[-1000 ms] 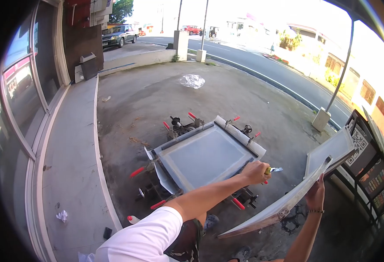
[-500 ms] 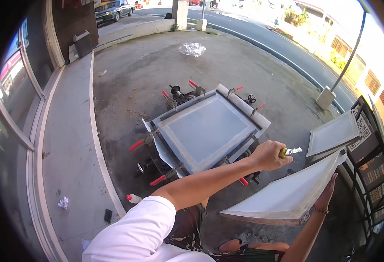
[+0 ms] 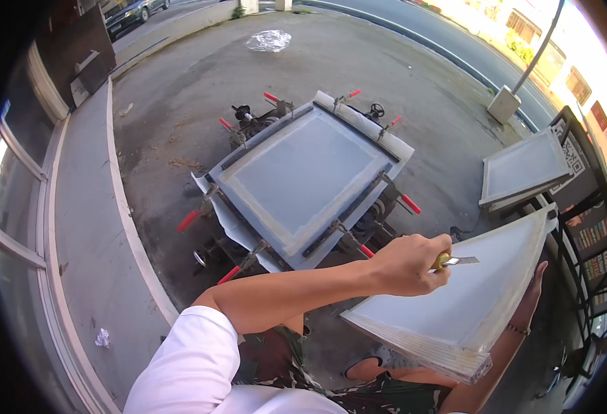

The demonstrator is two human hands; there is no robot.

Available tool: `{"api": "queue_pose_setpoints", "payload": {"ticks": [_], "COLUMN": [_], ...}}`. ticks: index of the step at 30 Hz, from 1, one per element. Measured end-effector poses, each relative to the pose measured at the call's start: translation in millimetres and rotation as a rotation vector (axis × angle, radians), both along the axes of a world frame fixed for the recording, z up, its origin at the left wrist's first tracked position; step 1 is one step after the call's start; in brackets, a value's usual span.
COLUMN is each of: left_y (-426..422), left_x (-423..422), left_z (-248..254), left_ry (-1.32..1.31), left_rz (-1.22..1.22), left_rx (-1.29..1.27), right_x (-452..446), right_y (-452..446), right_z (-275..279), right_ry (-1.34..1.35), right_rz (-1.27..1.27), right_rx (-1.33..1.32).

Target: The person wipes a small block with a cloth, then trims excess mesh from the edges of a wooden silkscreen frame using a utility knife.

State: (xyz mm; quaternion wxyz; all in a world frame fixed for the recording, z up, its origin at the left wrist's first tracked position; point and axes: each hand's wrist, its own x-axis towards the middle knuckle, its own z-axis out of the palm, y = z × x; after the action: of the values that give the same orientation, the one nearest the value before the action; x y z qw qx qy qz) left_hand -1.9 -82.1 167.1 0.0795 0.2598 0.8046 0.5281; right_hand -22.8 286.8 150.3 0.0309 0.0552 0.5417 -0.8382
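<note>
My left hand (image 3: pixel 414 265) is closed in a fist round the yellow handle of a cutter knife (image 3: pixel 461 261), its metal blade pointing right. It hovers over the near side of a tilted screen frame (image 3: pixel 469 283), with pale mesh and a worn light-coloured border. My right hand (image 3: pixel 535 286), a bracelet at its wrist, lies along the right edge of this frame and holds it; most of its fingers are hidden behind the frame. Beyond my left arm, a second screen frame (image 3: pixel 307 176) lies in a stretching rig with red-handled clamps (image 3: pixel 407 203) around it.
Another mesh frame (image 3: pixel 524 165) leans by a dark sign stand (image 3: pixel 586 234) on the right. Crumpled plastic (image 3: pixel 269 41) lies on the concrete at the back. A tiled ledge (image 3: pixel 89 228) and glass doors run along the left. A post in a concrete block (image 3: pixel 504 105) stands near the road.
The view has tipped down and shifted. The held frame is turned, its near corner lower. My left hand with the knife has come lower, closer in front of the mesh.
</note>
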Motion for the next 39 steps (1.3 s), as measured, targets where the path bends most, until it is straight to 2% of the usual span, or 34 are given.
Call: {"api": "queue_pose_setpoints", "payload": {"ticks": [1, 2, 4, 5, 7, 10, 12, 14, 17, 19, 22, 24, 25, 26, 28, 29, 34, 37, 39], "left_y": [6.2, 5.9, -1.1, 0.2, 1.8, -4.2, -4.9, -17.9, -31.5, -59.8, -73.8, -77.8, -63.9, -63.2, -69.0, -66.5, -60.3, -73.2, -76.2], "left_x": [-0.8, 3.4, 15.8, 21.7, 38.0, 59.3, 63.6, 66.0, 53.4, 53.8, 49.8, 42.1, 47.1, 45.4, 38.6, 34.6, 20.0, 4.1, -7.0], "left_z": [-14.7, -7.0, 10.3, 13.2, 16.7, 42.2, 55.3, 70.5, 64.9, 67.3, 52.3, 40.7, 41.2, 37.3, 30.4, 27.6, 12.6, 2.1, -0.9], "left_ry": [0.099, 0.102, -0.110, -0.103, -0.303, -0.251, -0.065, -0.129, 0.233, 0.135, 0.168, 0.396, 0.409, 0.398, 0.177, 0.174, 0.186, 0.182, 0.157], "left_rz": [0.021, -0.011, -0.104, -0.122, -0.192, -0.271, -0.216, -0.105, 0.061, 0.056, 0.082, 0.143, 0.343, 0.332, 0.503, 0.534, 0.540, 0.534, 0.552], "left_rx": [0.065, 0.074, 0.162, 0.165, 0.535, 0.493, 0.506, 0.456, 0.492, 0.433, 0.517, 0.465, 0.470, 0.474, 0.528, 0.571, 0.602, 0.600, 0.612], "right_x": [1.8, 4.0, 8.5, 7.9, 5.1, 12.8, 6.4, 12.9, 24.2, 33.7, 54.5, 64.4, 68.7, 71.1, 73.0, 76.1, 88.6, 96.6, 92.7], "right_y": [-0.3, -0.7, -11.8, -14.8, -15.8, -57.5, -50.2, -62.9, -66.3, -67.4, -77.6, -88.5, -92.9, -95.5, -101.0, -103.9, -109.6, -117.9, -120.3], "right_z": [4.4, 8.0, 14.6, 14.8, 12.8, 35.2, 22.2, 31.2, 35.8, 39.6, 36.1, 34.7, 34.2, 33.5, 30.8, 31.2, 32.5, 32.8, 23.7], "right_ry": [0.002, 0.005, -0.004, 0.018, 0.032, -0.003, 0.013, 0.034, 0.109, 0.176, 0.217, 0.225, 0.238, 0.233, 0.296, 0.305, 0.298, 0.301, 0.302], "right_rz": [0.075, 0.152, 0.232, 0.276, 0.265, 0.158, 0.214, 0.185, 0.137, 0.128, 0.050, 0.026, 0.016, 0.002, -0.028, -0.052, -0.140, -0.026, -0.045], "right_rx": [-0.019, -0.038, -0.120, -0.173, -0.163, -0.146, -0.247, -0.203, -0.201, -0.230, -0.267, -0.288, -0.315, -0.310, -0.321, -0.339, -0.376, -0.327, -0.325]}}
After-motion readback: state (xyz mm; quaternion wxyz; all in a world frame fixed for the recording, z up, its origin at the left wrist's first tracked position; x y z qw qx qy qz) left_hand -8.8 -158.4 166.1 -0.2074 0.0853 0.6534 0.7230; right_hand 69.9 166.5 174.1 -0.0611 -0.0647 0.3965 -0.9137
